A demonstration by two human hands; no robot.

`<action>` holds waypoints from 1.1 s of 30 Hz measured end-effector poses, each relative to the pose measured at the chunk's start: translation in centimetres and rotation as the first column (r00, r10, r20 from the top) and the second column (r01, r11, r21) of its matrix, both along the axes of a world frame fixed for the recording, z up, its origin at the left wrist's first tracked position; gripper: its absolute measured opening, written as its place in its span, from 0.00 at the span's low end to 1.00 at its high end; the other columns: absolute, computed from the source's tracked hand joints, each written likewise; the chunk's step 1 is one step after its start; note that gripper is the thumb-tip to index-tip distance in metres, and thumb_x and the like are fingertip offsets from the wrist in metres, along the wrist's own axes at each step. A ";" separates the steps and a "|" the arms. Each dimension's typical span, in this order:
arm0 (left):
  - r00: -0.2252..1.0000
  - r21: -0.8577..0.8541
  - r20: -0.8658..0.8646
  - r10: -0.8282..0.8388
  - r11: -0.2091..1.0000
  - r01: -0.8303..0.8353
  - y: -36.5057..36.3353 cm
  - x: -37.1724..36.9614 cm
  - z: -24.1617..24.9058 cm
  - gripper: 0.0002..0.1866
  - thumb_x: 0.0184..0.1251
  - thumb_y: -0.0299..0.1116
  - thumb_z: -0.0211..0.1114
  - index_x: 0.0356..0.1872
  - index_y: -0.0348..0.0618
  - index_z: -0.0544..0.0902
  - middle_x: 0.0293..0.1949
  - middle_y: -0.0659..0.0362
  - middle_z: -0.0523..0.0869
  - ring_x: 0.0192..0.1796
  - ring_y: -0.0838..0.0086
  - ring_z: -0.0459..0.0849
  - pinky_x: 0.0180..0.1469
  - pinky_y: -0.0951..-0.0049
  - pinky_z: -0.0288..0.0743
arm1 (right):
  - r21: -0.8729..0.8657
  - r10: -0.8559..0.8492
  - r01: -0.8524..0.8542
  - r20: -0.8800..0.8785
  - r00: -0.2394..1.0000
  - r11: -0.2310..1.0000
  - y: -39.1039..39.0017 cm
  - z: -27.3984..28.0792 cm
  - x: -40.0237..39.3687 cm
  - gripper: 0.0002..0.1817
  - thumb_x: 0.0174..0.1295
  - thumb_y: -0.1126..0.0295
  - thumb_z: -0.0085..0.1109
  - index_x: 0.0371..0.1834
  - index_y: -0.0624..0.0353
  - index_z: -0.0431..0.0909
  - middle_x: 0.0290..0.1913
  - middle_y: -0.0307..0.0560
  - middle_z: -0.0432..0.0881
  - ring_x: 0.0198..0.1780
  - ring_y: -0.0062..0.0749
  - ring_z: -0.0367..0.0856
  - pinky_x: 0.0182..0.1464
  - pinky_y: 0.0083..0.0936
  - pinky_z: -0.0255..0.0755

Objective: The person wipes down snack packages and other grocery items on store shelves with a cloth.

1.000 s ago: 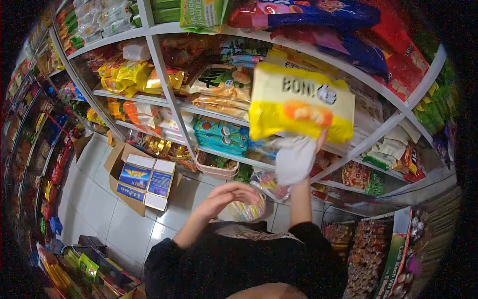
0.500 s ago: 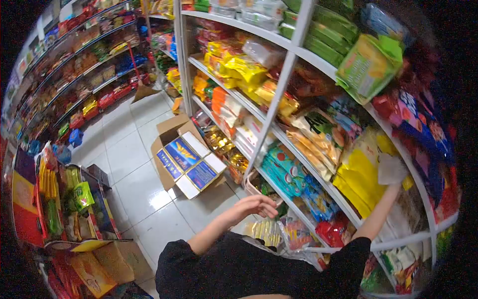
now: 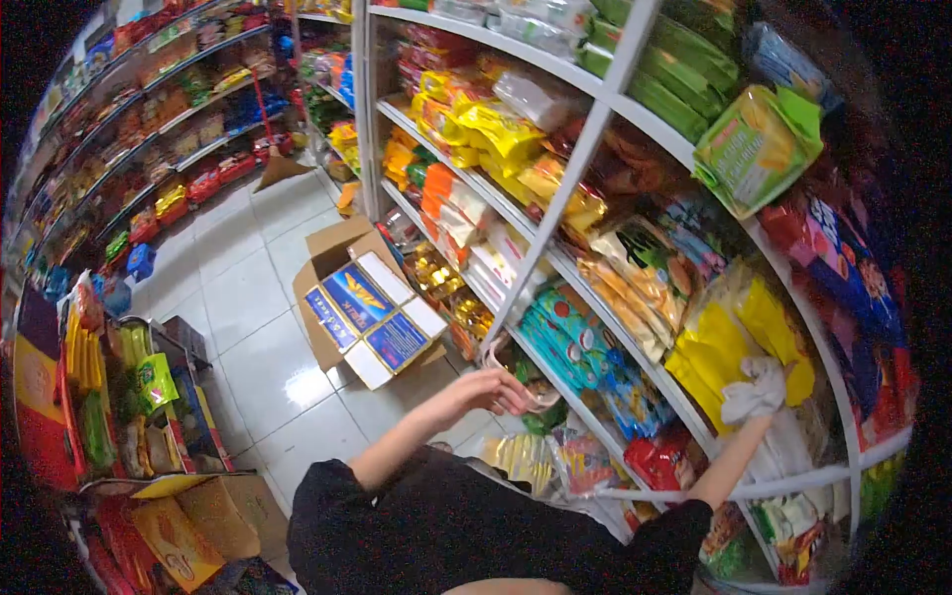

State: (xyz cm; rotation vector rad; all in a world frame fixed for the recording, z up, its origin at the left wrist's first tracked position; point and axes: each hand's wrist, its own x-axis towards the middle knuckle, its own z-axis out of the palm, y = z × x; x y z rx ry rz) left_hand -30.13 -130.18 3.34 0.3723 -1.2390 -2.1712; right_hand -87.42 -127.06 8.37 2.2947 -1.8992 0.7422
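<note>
My right hand [image 3: 757, 426] reaches into the shelf on the right and is closed on a crumpled white cloth [image 3: 756, 389], which hides most of the fingers. The cloth overlaps yellow bags [image 3: 709, 352] standing on that shelf. Holding nothing, my left hand [image 3: 488, 391] hovers in front of the lower shelves with its fingers loosely extended. Near its fingertips is a pale curved rim [image 3: 543, 401]. Teal packs [image 3: 565, 332] and blue packs [image 3: 632, 392] lie on the shelf between the two hands.
An opened cardboard carton [image 3: 327, 260] with blue-and-white boxes [image 3: 359, 312] stands on the tiled floor [image 3: 233, 332]. A green package [image 3: 759, 149] juts from the upper shelf. White metal uprights [image 3: 555, 198] divide the shelving. A snack display [image 3: 129, 397] stands at the left.
My right hand and the white cloth have moved down across the yellow bags, toward me. My left hand has shifted slightly left, still with nothing in it. The view has turned a little.
</note>
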 end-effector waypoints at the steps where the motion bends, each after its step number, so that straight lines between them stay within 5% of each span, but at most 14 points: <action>1: 1.000 0.007 0.013 0.012 1.000 -0.012 0.0 0.1 0.0 0.23 0.53 0.48 0.45 0.39 0.37 0.68 0.35 0.52 0.75 0.38 0.71 0.74 0.41 0.75 0.64 | 0.010 -0.019 0.020 -0.070 0.997 1.000 1.0 0.6 0.1 0.20 0.32 0.46 0.49 0.15 0.46 0.54 0.18 0.33 0.57 0.20 0.22 0.57 0.46 0.32 0.56; 2: 1.000 0.003 0.019 0.019 1.000 -0.019 -0.1 0.1 -0.1 0.22 0.54 0.47 0.45 0.38 0.37 0.68 0.34 0.52 0.75 0.38 0.71 0.74 0.40 0.75 0.64 | 0.020 -0.029 0.031 -0.080 0.996 0.999 1.8 0.8 0.5 0.20 0.32 0.46 0.49 0.15 0.46 0.54 0.18 0.33 0.57 0.20 0.22 0.57 0.46 0.32 0.56; 4: 0.997 0.002 0.036 0.065 0.998 -0.065 0.2 -0.2 -0.4 0.21 0.54 0.47 0.44 0.37 0.37 0.69 0.33 0.53 0.76 0.37 0.71 0.74 0.40 0.75 0.65 | -0.268 -0.373 0.260 -0.680 0.631 0.928 2.3 4.0 9.8 0.24 0.20 0.45 0.51 0.14 0.45 0.53 0.16 0.33 0.55 0.19 0.22 0.56 0.41 0.36 0.57; 8: 0.989 0.032 0.042 0.140 0.989 -0.141 2.7 -1.1 0.0 0.21 0.53 0.48 0.46 0.36 0.38 0.69 0.31 0.53 0.76 0.36 0.71 0.74 0.39 0.76 0.65 | -0.362 -0.356 0.107 -0.745 0.565 0.926 3.2 4.1 9.5 0.24 0.26 0.43 0.50 0.14 0.48 0.53 0.15 0.34 0.52 0.18 0.22 0.54 0.36 0.31 0.57; 18: 0.973 0.181 0.103 0.207 0.958 -0.223 13.1 -3.7 -1.0 0.18 0.55 0.43 0.43 0.38 0.39 0.69 0.33 0.56 0.76 0.37 0.74 0.73 0.40 0.75 0.64 | -0.606 -0.546 -0.037 -0.740 0.392 0.795 3.7 -0.8 6.0 0.29 0.37 0.41 0.45 0.29 0.57 0.68 0.28 0.43 0.71 0.31 0.27 0.69 0.44 0.21 0.61; 19: 0.970 0.195 0.090 0.227 0.951 -0.241 14.0 -3.6 -1.4 0.18 0.56 0.44 0.43 0.37 0.39 0.69 0.33 0.56 0.75 0.37 0.74 0.73 0.40 0.76 0.64 | -0.465 -0.446 0.140 -0.656 0.609 0.874 5.5 0.6 11.2 0.35 0.35 0.41 0.47 0.41 0.59 0.67 0.39 0.49 0.71 0.42 0.33 0.68 0.44 0.22 0.60; 22: 0.946 0.259 0.101 0.309 0.909 -0.325 16.9 -3.2 -2.3 0.18 0.56 0.44 0.43 0.37 0.40 0.69 0.33 0.58 0.75 0.36 0.75 0.73 0.39 0.76 0.64 | -0.524 -0.491 0.215 -0.470 0.734 0.824 4.9 -5.2 13.6 0.35 0.33 0.43 0.50 0.42 0.57 0.64 0.40 0.44 0.69 0.45 0.35 0.64 0.48 0.33 0.55; 24: 0.928 0.342 0.134 0.348 0.862 -0.373 18.6 -2.7 -2.9 0.18 0.55 0.44 0.43 0.37 0.41 0.69 0.32 0.58 0.75 0.36 0.75 0.73 0.39 0.76 0.64 | -0.070 -0.524 0.548 -0.414 0.744 0.833 7.0 -4.2 23.2 0.28 0.37 0.48 0.49 0.38 0.56 0.66 0.38 0.44 0.69 0.40 0.35 0.66 0.44 0.30 0.59; 25: 0.918 0.402 0.153 0.367 0.825 -0.397 19.2 -2.5 -3.2 0.17 0.55 0.45 0.43 0.37 0.41 0.69 0.32 0.58 0.75 0.36 0.75 0.73 0.38 0.76 0.65 | -0.054 -0.507 0.536 -0.417 0.754 0.842 7.4 -8.1 24.5 0.28 0.37 0.48 0.49 0.38 0.56 0.66 0.38 0.44 0.69 0.40 0.35 0.66 0.44 0.30 0.59; 27: 0.904 0.392 0.200 0.377 0.815 -0.426 20.0 -1.8 -3.5 0.17 0.55 0.44 0.43 0.37 0.41 0.69 0.32 0.59 0.75 0.36 0.75 0.73 0.38 0.76 0.65 | -0.221 -0.284 0.194 -0.516 0.808 0.956 7.3 -19.9 26.2 0.12 0.44 0.55 0.42 0.22 0.51 0.68 0.24 0.41 0.69 0.21 0.33 0.68 0.26 0.27 0.64; 28: 0.895 0.371 0.241 0.375 0.816 -0.443 20.1 -1.4 -3.6 0.17 0.56 0.44 0.43 0.37 0.42 0.69 0.33 0.59 0.75 0.36 0.75 0.73 0.38 0.76 0.65 | -0.219 -0.372 0.306 -0.656 0.656 0.927 7.8 -22.2 29.0 0.10 0.43 0.57 0.43 0.20 0.49 0.67 0.22 0.39 0.69 0.20 0.31 0.68 0.22 0.28 0.63; 29: 0.896 0.362 0.246 0.369 0.822 -0.438 19.9 -0.7 -4.2 0.17 0.56 0.44 0.42 0.37 0.42 0.69 0.33 0.59 0.75 0.36 0.75 0.73 0.38 0.76 0.64 | -0.060 -0.341 0.372 -0.554 0.760 0.926 8.8 -29.4 30.3 0.08 0.42 0.59 0.45 0.19 0.50 0.68 0.23 0.38 0.69 0.28 0.25 0.69 0.28 0.23 0.63; 31: 0.896 0.351 0.216 0.388 0.825 -0.442 19.7 1.3 -5.0 0.17 0.56 0.44 0.42 0.37 0.42 0.68 0.34 0.58 0.75 0.37 0.73 0.73 0.39 0.75 0.64 | 0.370 0.064 0.173 -0.549 0.834 0.913 9.8 -26.4 36.5 0.12 0.40 0.56 0.45 0.21 0.50 0.71 0.19 0.39 0.72 0.27 0.30 0.71 0.25 0.28 0.62; 33: 0.877 0.357 0.161 0.453 0.801 -0.480 19.7 4.0 -4.5 0.17 0.56 0.43 0.43 0.37 0.41 0.68 0.34 0.55 0.75 0.38 0.71 0.74 0.39 0.73 0.64 | 0.195 0.138 -0.007 -0.669 0.730 0.981 9.4 -35.7 36.8 0.11 0.40 0.56 0.46 0.19 0.50 0.71 0.19 0.40 0.72 0.25 0.29 0.72 0.24 0.29 0.62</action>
